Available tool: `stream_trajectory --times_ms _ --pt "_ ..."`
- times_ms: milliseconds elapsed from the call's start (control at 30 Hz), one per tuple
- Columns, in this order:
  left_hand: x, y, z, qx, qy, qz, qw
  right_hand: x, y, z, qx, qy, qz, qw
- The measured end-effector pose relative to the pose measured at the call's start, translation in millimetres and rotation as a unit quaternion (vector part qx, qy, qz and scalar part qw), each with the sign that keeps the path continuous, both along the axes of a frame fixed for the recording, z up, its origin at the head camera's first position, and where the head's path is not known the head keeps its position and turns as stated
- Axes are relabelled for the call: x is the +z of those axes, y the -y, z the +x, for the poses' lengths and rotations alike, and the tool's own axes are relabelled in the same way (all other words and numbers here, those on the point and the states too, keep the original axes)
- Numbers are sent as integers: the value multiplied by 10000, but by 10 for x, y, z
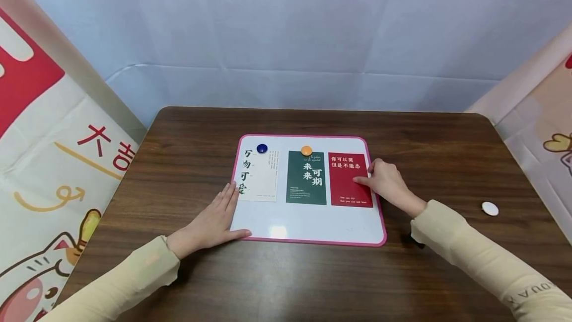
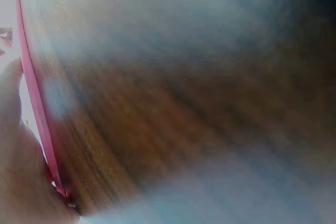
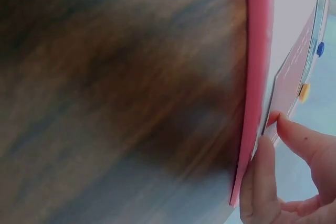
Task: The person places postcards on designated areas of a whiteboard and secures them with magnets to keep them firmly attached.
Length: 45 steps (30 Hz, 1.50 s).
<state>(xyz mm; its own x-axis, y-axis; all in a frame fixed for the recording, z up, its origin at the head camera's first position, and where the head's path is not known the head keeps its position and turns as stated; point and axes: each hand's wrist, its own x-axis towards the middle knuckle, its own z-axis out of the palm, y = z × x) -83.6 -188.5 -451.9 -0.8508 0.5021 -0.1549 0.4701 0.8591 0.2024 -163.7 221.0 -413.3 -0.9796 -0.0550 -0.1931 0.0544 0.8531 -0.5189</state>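
Note:
A white magnetic board with a pink rim lies on the table. In the head view my left hand rests along its left edge, fingers extended and thumb on the lower rim. At the right edge, my right hand holds the red card by its right side, thumb over its face and fingers bent at the board's edge. The right wrist view shows the thumb at the card's edge. A green card lies beside it under an orange magnet; a white card is under a blue magnet.
A white round magnet lies on the dark wooden table, to the right of my right forearm. A pale cloth backdrop hangs behind the table, and printed cloth hangs at the left side.

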Motion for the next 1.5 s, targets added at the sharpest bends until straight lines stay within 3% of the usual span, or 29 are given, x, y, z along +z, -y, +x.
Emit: stream_trajectory --times_ms 633,1033,1500 --pt "11 -6 14 38 11 -36 10000 111 -267 8 760 -747 783 9912" --pt "-8 0 7 44 15 -28 10000 147 -601 121 957 -854 1324 9829" --pt "-27 7 -2 36 -5 0 10000 236 -936 163 740 -505 1333 9870"
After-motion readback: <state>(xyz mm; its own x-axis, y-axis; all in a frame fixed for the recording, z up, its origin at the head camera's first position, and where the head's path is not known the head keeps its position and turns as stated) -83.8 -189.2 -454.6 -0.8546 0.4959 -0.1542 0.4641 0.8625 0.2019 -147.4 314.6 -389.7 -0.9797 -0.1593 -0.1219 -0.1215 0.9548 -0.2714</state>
